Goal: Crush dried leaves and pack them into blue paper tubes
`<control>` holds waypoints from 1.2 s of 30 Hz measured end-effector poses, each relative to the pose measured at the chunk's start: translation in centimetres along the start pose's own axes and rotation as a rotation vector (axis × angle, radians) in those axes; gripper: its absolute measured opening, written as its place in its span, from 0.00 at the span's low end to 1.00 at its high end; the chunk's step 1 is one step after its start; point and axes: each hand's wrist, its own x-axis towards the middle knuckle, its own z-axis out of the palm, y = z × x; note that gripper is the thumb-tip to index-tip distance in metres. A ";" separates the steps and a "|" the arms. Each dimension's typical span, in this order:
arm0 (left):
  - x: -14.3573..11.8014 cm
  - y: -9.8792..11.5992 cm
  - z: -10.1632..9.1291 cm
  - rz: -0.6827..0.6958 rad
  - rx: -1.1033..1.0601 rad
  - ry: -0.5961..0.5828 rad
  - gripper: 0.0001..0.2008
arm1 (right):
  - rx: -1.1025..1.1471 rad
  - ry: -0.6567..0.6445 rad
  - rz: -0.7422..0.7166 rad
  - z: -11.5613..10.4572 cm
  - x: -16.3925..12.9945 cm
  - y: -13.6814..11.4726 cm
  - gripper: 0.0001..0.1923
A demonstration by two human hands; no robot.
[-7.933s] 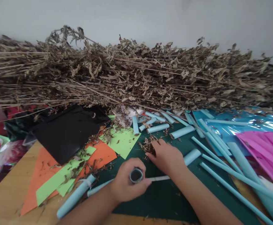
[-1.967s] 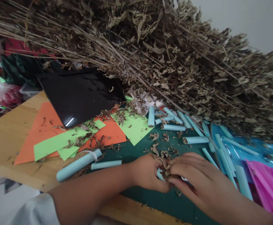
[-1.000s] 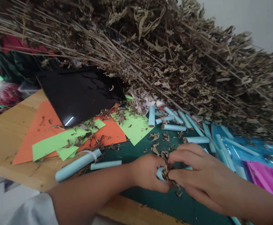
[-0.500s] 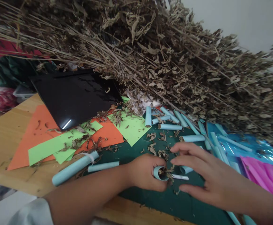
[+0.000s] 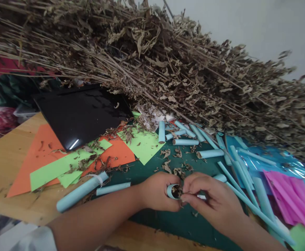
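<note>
I take the held tube as the centre of my dial. My left hand (image 5: 160, 191) has its fingers wrapped around that light blue, open-ended paper tube (image 5: 169, 191), above a dark green flat sheet (image 5: 139, 219). My right hand (image 5: 212, 197) is at its mouth, at 3 o'clock, thumb and fingertips pinched on brown dried leaf scraps (image 5: 178, 191).

The sheet lies on a pale wooden table (image 5: 18, 136), whose near edge shows at 7. At 10 I see a glossy black flat panel (image 5: 81, 116) overlapping bright orange paper (image 5: 32, 160); leaf-strewn lime-green square paper (image 5: 142, 143) sits at 11. Shiny blue plastic film (image 5: 285, 158) spreads toward 2, and folded pink sheets (image 5: 290, 195) lie at 3. A long heap of dried, leafy brown stalks (image 5: 154, 69) crosses 12, before a plain grey wall (image 5: 272, 35) at 1.
</note>
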 end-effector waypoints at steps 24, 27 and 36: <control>-0.1 -0.4 0.1 0.061 0.024 0.037 0.10 | -0.276 -0.125 -0.237 -1.1 -0.5 -0.2 0.06; -0.1 -0.4 0.1 0.043 0.048 0.036 0.08 | -0.161 0.034 -0.203 -1.2 -0.6 0.3 0.10; -0.1 -0.3 0.0 0.120 0.067 0.025 0.06 | -0.206 -0.138 -0.338 -1.0 0.6 -0.2 0.12</control>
